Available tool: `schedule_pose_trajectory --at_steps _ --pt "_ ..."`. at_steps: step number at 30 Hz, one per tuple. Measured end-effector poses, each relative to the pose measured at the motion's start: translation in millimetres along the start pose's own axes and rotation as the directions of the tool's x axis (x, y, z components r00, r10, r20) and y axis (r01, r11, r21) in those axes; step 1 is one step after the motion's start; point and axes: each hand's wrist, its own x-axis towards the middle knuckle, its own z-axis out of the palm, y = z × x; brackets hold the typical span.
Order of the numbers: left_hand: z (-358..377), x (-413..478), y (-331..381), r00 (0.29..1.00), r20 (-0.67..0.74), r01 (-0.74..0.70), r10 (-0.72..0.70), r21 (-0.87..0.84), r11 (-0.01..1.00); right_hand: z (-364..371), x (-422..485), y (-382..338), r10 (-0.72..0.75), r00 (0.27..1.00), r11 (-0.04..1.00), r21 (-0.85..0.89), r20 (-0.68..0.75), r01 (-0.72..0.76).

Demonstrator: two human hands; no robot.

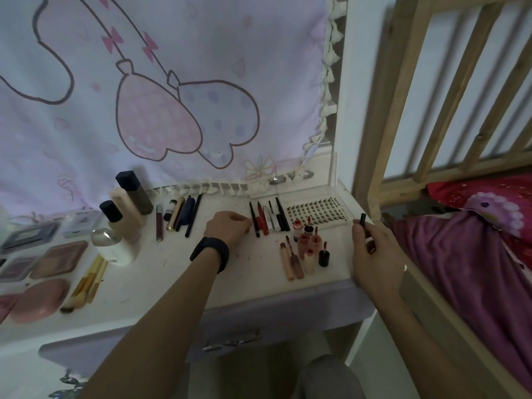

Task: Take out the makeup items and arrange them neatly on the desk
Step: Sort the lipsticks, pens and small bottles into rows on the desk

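Makeup lies in groups on the white desk (178, 272). My left hand (227, 228) rests on the desk with curled fingers touching the leftmost black pencil of a row of eyeliner pens (269, 218). My right hand (371, 251) grips a small dark tube (363, 220) upright at the desk's right edge. A cluster of red and peach lip glosses (305, 249) stands and lies between my hands. A tray of false lashes (316, 213) sits behind them. Foundation bottles (126, 208), more pens (180, 216), palettes (57, 259) and brushes (89, 280) lie to the left.
A pink cartoon cloth (172, 96) hangs behind the desk. A wooden bed rail (431, 82) and red-purple bedding (475, 254) stand close on the right. A drawer with a metal handle (233, 339) is below the desk top.
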Motion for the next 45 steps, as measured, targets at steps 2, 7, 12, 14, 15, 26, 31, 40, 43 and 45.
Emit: schedule_pose_trajectory --at_steps 2,7,12,14,15,26,31,40,43,45 --pt "-7.5 -10.9 2.8 0.999 -0.001 -0.049 0.049 -0.036 0.998 -9.8 1.0 -4.4 0.004 0.998 0.997 0.082 0.069 -0.010" --pt "-27.5 -63.2 16.9 0.968 -0.002 -0.248 0.251 -0.165 0.955 -34.1 -19.3 -30.7 -0.107 0.972 0.982 0.177 0.210 0.070" --pt "-36.5 -117.1 28.6 0.903 0.122 -0.367 0.413 -0.282 0.886 -35.8 -52.9 -75.9 -0.170 0.954 0.931 0.358 0.247 0.073" --pt "-35.4 -128.9 28.4 0.884 0.154 -0.382 0.442 -0.309 0.871 -30.7 -64.8 -91.9 -0.178 0.948 0.903 0.426 0.265 0.051" --pt "-35.7 -132.4 26.9 0.884 0.150 -0.382 0.443 -0.315 0.869 -27.6 -70.2 -99.3 -0.180 0.943 0.895 0.444 0.280 0.039" --pt "-52.4 -127.5 1.4 0.900 0.131 -0.349 0.416 -0.356 0.867 -8.9 -82.3 -127.6 -0.158 0.895 0.911 0.411 0.417 -0.031" --pt "-48.4 -112.9 2.8 0.897 0.127 -0.361 0.424 -0.343 0.867 -11.6 -73.7 -125.2 -0.195 0.881 0.931 0.363 0.431 0.028" --pt "-44.9 -24.5 -9.0 0.994 0.038 -0.102 0.106 -0.098 0.990 -24.7 -12.2 -62.6 -0.070 0.992 0.973 0.228 0.104 0.045" --pt "-30.8 -0.2 -8.7 0.997 0.074 -0.007 0.009 -0.036 0.999 -10.8 2.3 -34.3 -0.016 0.993 0.998 0.054 0.120 0.009" --pt "-21.5 10.9 -8.3 0.995 0.092 0.030 -0.029 -0.006 1.000 0.2 3.9 -18.1 -0.046 0.984 0.985 -0.154 0.173 0.073"
